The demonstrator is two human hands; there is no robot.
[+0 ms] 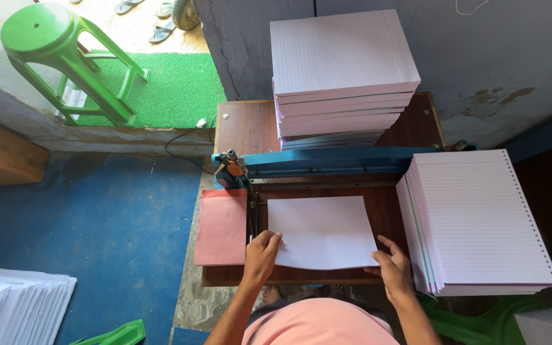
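Nearest the camera, a person in a pink shirt leans over a small wooden bench. The left hand lies on the near left corner of a thin sheaf of white ruled paper, fingers curled and pressing down on its edge. The right hand rests at the near right corner, fingers loosely spread, tips touching the paper's edge; neither grip pinches the sheaf. The sheaf lies flat in the middle of the bench, its lines faint, its near edge slightly uneven.

Just left of it, a pink card lies flat, partly overhanging the bench's side. Just right, a thick stack of ruled sheets with punched holes along one edge sits tilted, overhanging the bench.

Beyond the sheaf, a blue machine bar crosses the bench, with a small metal fitting at its left end. Behind the bar, a tall pile of ruled pads stands against the grey wall, blocking the far part of the bench.

On the blue floor to the left lies another paper heap. Farther off, a green stool stands tilted on a green mat, with sandals beyond.
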